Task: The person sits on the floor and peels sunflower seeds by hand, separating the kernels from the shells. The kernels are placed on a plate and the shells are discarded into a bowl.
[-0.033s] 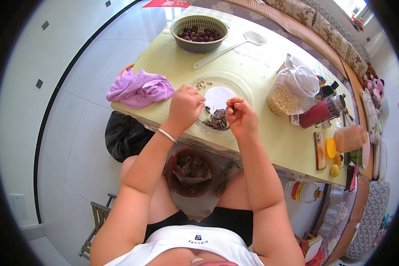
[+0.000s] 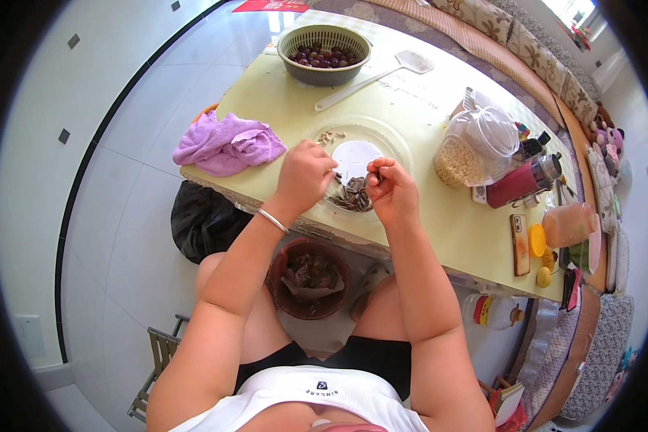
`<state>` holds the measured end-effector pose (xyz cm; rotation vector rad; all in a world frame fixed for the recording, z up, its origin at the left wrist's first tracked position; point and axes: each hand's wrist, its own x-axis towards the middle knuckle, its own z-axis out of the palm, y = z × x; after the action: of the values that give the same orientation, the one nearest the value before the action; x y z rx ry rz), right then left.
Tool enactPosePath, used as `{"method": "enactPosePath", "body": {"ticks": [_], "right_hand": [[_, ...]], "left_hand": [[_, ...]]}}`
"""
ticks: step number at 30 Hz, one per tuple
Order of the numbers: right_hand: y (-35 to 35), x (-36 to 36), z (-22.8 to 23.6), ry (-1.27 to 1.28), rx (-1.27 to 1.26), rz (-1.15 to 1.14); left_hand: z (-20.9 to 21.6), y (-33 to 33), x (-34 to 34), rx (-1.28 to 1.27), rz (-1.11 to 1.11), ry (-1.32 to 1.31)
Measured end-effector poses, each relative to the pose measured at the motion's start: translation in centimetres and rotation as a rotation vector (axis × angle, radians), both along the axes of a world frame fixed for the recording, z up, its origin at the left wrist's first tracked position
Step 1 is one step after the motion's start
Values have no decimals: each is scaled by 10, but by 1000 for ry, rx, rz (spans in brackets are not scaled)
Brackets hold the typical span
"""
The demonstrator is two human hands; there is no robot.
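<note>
A clear round plastic lid or tray [image 2: 399, 147] lies at the near side of the table. On it are a heap of striped sunflower seeds [image 2: 351, 196], a few pale kernels [image 2: 327, 137] and a white round patch. My left hand [image 2: 306, 175] is closed in a pinch over the left side of the tray, and what its fingertips hold is hidden. At the right side of the tray, my right hand [image 2: 394, 189] pinches a dark sunflower seed [image 2: 379, 176] between thumb and fingers. A silver bangle circles my left wrist.
A purple cloth [image 2: 227, 144] lies at the table's left edge. Farther back stand a colander of grapes [image 2: 324, 61] and a white spatula [image 2: 367, 83]. To the right are a tub of pale kernels [image 2: 457, 162], a red flask [image 2: 515, 183] and a phone [image 2: 520, 245]. Below, a bin [image 2: 309, 306] holds waste.
My left hand has shifted very slightly to the right. The right hand, the seeds and the tray look unchanged.
</note>
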<state>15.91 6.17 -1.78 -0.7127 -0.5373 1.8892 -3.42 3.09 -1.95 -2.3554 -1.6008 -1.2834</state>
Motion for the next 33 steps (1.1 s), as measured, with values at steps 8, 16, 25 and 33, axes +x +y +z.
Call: {"method": "enactPosePath", "body": {"ticks": [8, 16, 25, 33], "right_hand": [[0, -2, -1, -91, -1, 35], [-4, -9, 0, -313, 82, 95], [-8, -15, -1, -437, 178, 126], [-14, -21, -1, -422, 201, 107]], "left_hand": [[-14, 1, 9, -65, -5, 106], [-9, -2, 13, -129, 15, 66], [8, -12, 12, -205, 10, -301], [12, -17, 23, 62, 2, -182]]}}
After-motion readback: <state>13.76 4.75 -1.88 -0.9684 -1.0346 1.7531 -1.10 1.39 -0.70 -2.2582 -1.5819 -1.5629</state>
